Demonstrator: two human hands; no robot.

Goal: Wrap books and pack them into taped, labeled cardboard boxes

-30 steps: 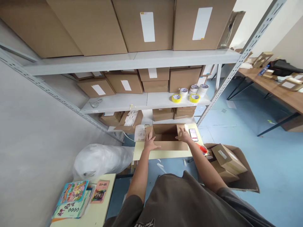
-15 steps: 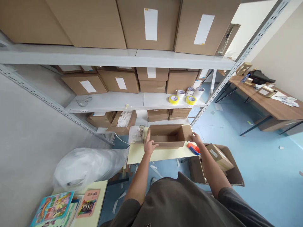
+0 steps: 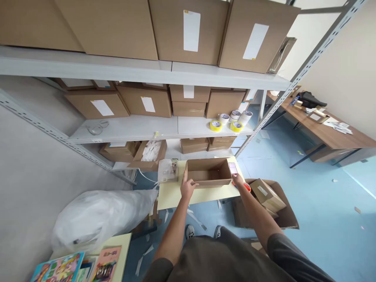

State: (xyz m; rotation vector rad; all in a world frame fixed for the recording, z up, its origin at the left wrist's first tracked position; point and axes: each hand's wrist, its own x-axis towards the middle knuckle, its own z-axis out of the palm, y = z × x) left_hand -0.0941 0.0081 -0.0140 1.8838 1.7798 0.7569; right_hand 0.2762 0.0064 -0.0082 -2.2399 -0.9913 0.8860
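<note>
An open, empty cardboard box (image 3: pixel 209 173) stands on a small pale yellow table (image 3: pixel 176 194). My left hand (image 3: pixel 188 187) grips the box's near left corner, fingers curled over the rim. My right hand (image 3: pixel 238 180) is at the box's right end, by its near corner; its fingers are mostly hidden. A phone (image 3: pixel 233 168) lies on the table just beyond that hand. A red tape dispenser (image 3: pixel 247 187) peeks out under my right wrist.
A clear packet (image 3: pixel 167 171) lies left of the box. A metal shelf rack (image 3: pixel 164 127) holds cartons and tape rolls (image 3: pixel 216 125). A floor carton (image 3: pixel 272 197) with small boxes sits right; a white plastic bag (image 3: pixel 100 213) left. Picture books (image 3: pixel 73 268) lie on a near table.
The box's side flaps are folded away and the phone shows again. My right hand slid down to the box's right near corner. The camera view shifted slightly.
</note>
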